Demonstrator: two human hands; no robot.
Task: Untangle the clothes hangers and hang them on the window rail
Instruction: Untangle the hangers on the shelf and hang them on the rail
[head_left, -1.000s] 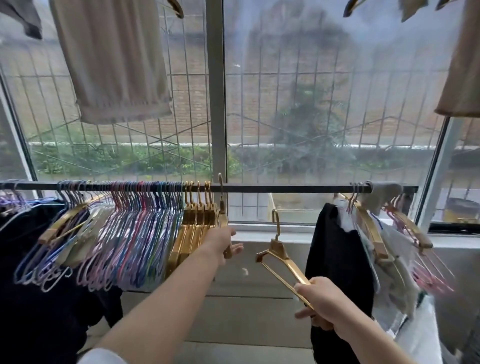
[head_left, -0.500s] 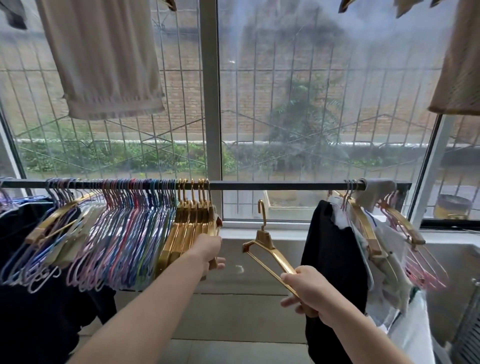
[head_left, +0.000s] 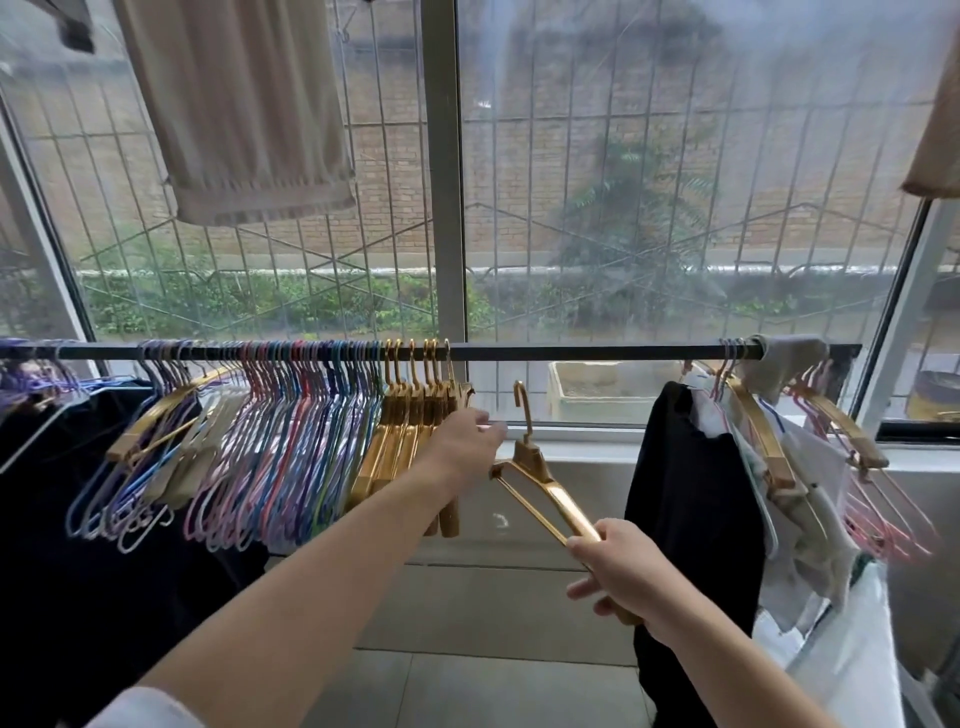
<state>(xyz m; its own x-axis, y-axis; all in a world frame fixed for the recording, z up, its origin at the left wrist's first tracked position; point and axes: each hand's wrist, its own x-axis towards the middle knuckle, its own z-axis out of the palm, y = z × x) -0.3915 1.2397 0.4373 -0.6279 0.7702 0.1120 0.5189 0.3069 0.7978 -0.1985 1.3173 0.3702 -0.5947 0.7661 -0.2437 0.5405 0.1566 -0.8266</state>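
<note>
A dark window rail (head_left: 571, 352) runs across below the glass. Several coloured wire hangers (head_left: 291, 436) hang packed on its left part, with a row of gold hangers (head_left: 410, 415) at their right end. My left hand (head_left: 462, 447) rests against the outermost gold hangers, fingers stretched out to the right. My right hand (head_left: 623, 571) grips the lower arm of a loose gold hanger (head_left: 540, 470). That hanger is tilted, its hook pointing up just below the rail. The two hands are a short way apart.
At the rail's right end hangs a tangle of gold and pink hangers (head_left: 779, 447) with pale clothes, a black garment (head_left: 691, 499) beside it. A white bag (head_left: 841, 654) sits below. A beige towel (head_left: 244, 114) hangs overhead, and dark clothes (head_left: 62, 519) hang at far left.
The gold hanger my left hand was holding up has settled on the rail with the others. My left fingers have straightened to the right. My right hand still holds the loose hanger.
</note>
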